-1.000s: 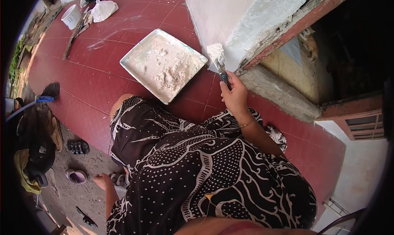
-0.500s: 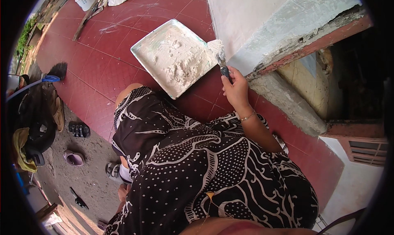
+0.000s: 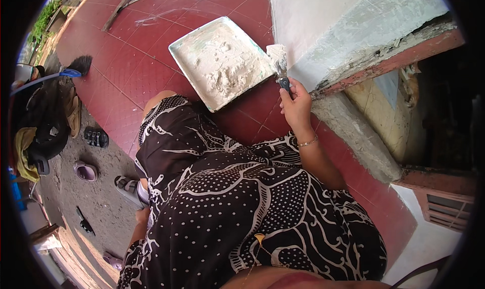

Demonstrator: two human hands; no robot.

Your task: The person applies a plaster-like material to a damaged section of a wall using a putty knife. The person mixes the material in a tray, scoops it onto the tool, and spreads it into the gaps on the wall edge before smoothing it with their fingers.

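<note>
My right hand is closed around the dark handle of a putty knife. Pale, wet-looking filler coats the knife's blade, which is beside the right corner of a square white tray. A lumpy spread of the same cream filler covers much of the tray's bottom, heaped toward the near side. At the lower left, my left hand is down beside my leg, close to the grey sandal on my foot. Its fingers are mostly hidden.
A patched white wall rises just right of the knife, with a rough broken edge and a concrete sill. The tray sits on a red tiled floor. Loose footwear and a blue-handled broom lie at left.
The putty knife has moved slightly right, away from the tray's corner. My left hand has shifted up toward the sandal. The whole view has tilted a little.
</note>
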